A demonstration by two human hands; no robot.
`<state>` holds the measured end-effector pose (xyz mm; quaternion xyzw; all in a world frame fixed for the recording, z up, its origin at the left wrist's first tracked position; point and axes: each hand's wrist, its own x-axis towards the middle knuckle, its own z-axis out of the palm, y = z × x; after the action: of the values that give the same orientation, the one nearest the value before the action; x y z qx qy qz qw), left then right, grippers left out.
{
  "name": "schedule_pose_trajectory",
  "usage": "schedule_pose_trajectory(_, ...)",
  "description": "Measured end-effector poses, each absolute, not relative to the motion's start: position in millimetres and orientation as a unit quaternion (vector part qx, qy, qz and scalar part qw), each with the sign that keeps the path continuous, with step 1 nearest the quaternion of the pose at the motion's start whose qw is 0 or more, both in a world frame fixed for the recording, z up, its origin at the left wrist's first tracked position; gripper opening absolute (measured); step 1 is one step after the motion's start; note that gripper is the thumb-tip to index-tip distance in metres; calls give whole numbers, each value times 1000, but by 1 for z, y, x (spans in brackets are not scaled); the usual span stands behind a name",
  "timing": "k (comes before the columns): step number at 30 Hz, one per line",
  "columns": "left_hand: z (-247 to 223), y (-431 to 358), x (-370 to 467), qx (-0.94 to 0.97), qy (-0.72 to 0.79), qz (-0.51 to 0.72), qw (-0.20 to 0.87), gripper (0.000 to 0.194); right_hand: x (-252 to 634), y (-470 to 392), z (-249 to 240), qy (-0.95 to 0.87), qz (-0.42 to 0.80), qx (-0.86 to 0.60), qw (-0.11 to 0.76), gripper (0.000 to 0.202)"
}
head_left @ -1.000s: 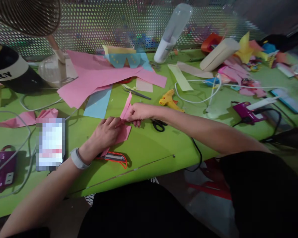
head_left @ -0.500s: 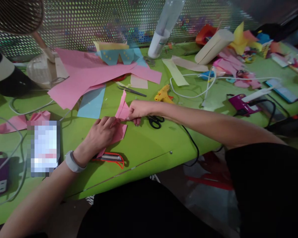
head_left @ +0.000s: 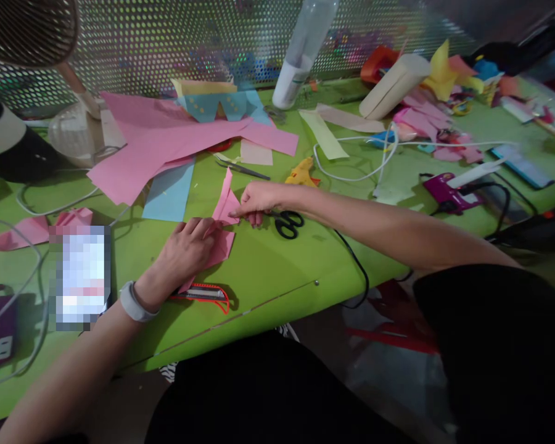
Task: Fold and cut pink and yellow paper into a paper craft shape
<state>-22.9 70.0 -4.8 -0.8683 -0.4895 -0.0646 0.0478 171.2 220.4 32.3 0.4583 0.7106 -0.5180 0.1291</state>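
Observation:
A folded piece of pink paper (head_left: 224, 245) lies on the green table, with a narrow pleated end pointing away from me. My left hand (head_left: 189, 250), a grey band on its wrist, holds the paper down with bent fingers from the left and covers its middle. From the right, my right hand (head_left: 256, 200) has its fingers closed at the paper's upper part, the thumb tip on the crease. Black-handled scissors (head_left: 288, 224) lie just under my right wrist, their blades partly hidden. An orange-edged utility knife (head_left: 203, 293) rests near the paper's lower end.
Tweezers (head_left: 243, 168) and a yellow glue gun (head_left: 301, 172) lie beyond my hands. Large pink sheets (head_left: 166, 132) and blue paper (head_left: 170, 191) spread behind. A phone (head_left: 82, 274) is at left, a bottle (head_left: 300, 61) and a paper roll (head_left: 393, 86) at the back, with white cable (head_left: 351, 180) between.
My right hand has shifted slightly, and its thumb now reaches further onto the pink paper's crease. My left hand stays in place on the paper. The whole view has moved a little.

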Motion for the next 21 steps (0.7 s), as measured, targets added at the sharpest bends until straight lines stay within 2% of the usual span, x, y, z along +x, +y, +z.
schedule_pose_trajectory(9,-5,69,-24,-870,-484,-62,62,29,170,221,28,693,-544,457,125,33)
schedule_pose_trajectory(15,-4,69,-23,-859,-504,-64,61,31,174,185,44,682,-535,498,25,29)
schedule_pose_trajectory(21,1,69,-23,-834,-542,-98,27,35,180,148,33,710,-511,485,3,36)
